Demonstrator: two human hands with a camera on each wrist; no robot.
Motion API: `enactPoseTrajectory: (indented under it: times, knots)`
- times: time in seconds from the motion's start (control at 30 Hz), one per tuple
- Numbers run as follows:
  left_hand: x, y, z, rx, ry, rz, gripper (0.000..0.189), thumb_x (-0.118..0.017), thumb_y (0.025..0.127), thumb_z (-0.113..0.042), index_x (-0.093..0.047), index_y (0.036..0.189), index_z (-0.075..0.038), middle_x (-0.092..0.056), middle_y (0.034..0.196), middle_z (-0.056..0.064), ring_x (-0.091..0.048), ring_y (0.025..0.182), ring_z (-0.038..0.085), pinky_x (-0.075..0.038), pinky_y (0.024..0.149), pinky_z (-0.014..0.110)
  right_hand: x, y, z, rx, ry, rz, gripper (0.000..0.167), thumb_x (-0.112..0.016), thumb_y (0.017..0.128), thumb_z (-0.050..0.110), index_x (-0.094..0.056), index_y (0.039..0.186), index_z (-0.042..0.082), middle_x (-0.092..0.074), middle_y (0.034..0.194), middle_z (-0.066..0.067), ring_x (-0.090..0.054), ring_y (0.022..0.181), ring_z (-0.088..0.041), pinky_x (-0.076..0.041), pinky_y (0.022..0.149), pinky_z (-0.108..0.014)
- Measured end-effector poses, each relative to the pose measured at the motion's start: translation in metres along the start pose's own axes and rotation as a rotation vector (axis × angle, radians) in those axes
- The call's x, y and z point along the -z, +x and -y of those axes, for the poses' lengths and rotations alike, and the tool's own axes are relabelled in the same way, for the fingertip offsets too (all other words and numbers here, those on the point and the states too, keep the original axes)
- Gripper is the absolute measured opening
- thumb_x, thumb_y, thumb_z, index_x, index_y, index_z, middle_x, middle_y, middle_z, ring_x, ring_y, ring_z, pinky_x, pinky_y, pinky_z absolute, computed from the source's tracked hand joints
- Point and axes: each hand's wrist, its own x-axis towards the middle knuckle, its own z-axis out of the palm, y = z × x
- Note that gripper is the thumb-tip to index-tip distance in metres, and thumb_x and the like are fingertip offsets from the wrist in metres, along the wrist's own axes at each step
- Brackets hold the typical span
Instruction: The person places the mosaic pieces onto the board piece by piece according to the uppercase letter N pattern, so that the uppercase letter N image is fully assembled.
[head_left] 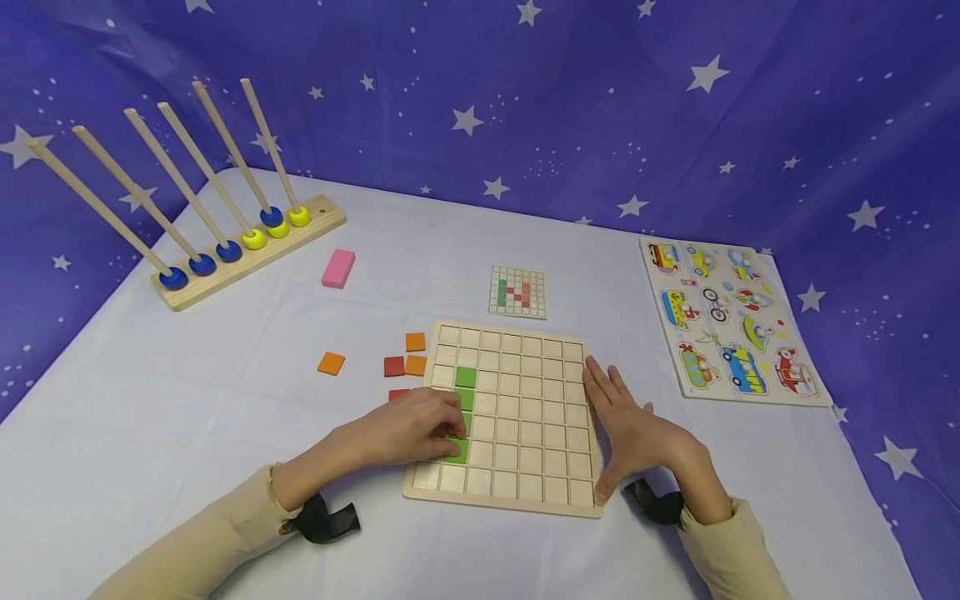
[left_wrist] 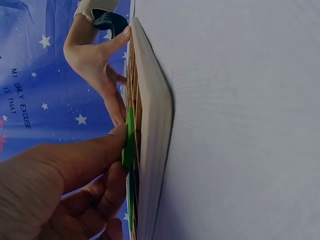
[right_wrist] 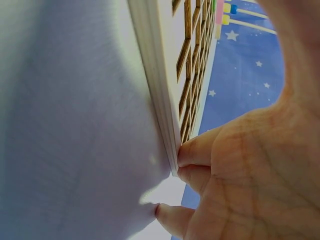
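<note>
Thumb and fingers of my left hand (head_left: 411, 425) pinch a green square tile (head_left: 456, 452) at the lower left of the wooden grid board (head_left: 523, 412). In the left wrist view that tile (left_wrist: 128, 142) sits tilted at the board's surface. Above it in the same column lie more green tiles (head_left: 465, 377), partly covered by the fingers. My right hand (head_left: 633, 429) rests along the board's right edge, thumb at the lower corner and fingers stretched up the side. The right wrist view shows its fingertips (right_wrist: 192, 152) against the rim.
Left of the board lie orange tiles (head_left: 331, 363) and red tiles (head_left: 393, 367). A small pattern card (head_left: 518, 292) is behind it. Farther back are a pink block (head_left: 338, 269) and a pegged bead stand (head_left: 247, 265). A picture puzzle board (head_left: 735, 321) lies at right.
</note>
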Motion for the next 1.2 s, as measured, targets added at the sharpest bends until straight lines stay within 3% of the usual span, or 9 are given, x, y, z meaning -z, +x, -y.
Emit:
enactPoseTrajectory:
  times: [0.23,0.33,0.5,0.7,0.83,1.0,1.2]
  knots:
    - [-0.003,0.000,-0.001,-0.027,0.014,-0.018,0.009,-0.072,0.080,-0.009,-0.066,0.079,-0.015,-0.053,0.076,-0.007,-0.044,0.067,0.001,-0.039,0.063,0.014,0.001,-0.001,0.000,0.002,-0.001,-0.002,0.162,-0.094,0.038,0.049,0.010,0.152,0.004,0.016,0.161,-0.014,0.010,0.145,-0.045,-0.012,0.091,-0.084]
    - [-0.003,0.000,-0.002,-0.010,0.028,-0.028,0.010,-0.072,0.079,-0.009,-0.065,0.080,-0.016,-0.052,0.075,-0.008,-0.043,0.066,0.000,-0.038,0.062,0.015,0.001,-0.001,0.000,0.002,0.000,-0.001,0.161,-0.094,0.038,0.049,0.011,0.152,0.005,0.017,0.161,-0.013,0.011,0.145,-0.045,-0.011,0.091,-0.084]
    - [0.011,-0.003,0.013,0.092,-0.011,-0.043,0.013,-0.078,0.079,-0.019,-0.067,0.086,-0.017,-0.053,0.072,-0.008,-0.045,0.066,0.002,-0.039,0.061,0.018,0.000,-0.001,-0.001,0.002,0.006,0.002,0.161,-0.094,0.039,0.049,0.011,0.152,0.004,0.017,0.160,-0.013,0.011,0.145,-0.045,-0.011,0.091,-0.084]
    - [0.046,-0.017,0.063,0.276,-0.033,-0.217,0.018,-0.083,0.073,-0.019,-0.069,0.084,-0.014,-0.055,0.067,-0.006,-0.047,0.063,0.006,-0.039,0.060,0.021,-0.001,-0.001,-0.002,-0.003,0.004,0.003,0.161,-0.095,0.039,0.048,0.011,0.152,0.004,0.018,0.160,-0.012,0.011,0.145,-0.045,-0.012,0.092,-0.084]
    - [0.058,-0.027,0.085,0.372,-0.013,-0.220,0.026,-0.086,0.068,-0.020,-0.070,0.088,-0.011,-0.059,0.074,-0.002,-0.050,0.067,0.010,-0.040,0.063,0.023,-0.001,-0.002,-0.003,0.001,-0.005,0.003,0.161,-0.094,0.039,0.048,0.010,0.152,0.004,0.018,0.160,-0.013,0.010,0.145,-0.046,-0.012,0.091,-0.084]
    - [0.060,-0.029,0.089,0.396,-0.018,-0.195,0.021,-0.083,0.071,-0.018,-0.069,0.084,-0.011,-0.060,0.076,-0.001,-0.052,0.071,0.013,-0.042,0.066,0.025,0.000,-0.002,-0.002,0.008,-0.010,0.000,0.160,-0.094,0.039,0.049,0.010,0.152,0.003,0.018,0.160,-0.013,0.010,0.145,-0.046,-0.012,0.091,-0.084]
    - [0.055,-0.025,0.085,0.406,-0.047,-0.278,0.020,-0.082,0.072,-0.011,-0.065,0.082,-0.009,-0.062,0.068,-0.003,-0.054,0.065,0.010,-0.043,0.063,0.023,-0.001,0.000,-0.001,0.010,-0.009,-0.002,0.161,-0.094,0.038,0.051,0.009,0.152,0.004,0.017,0.161,-0.013,0.011,0.145,-0.046,-0.012,0.091,-0.084]
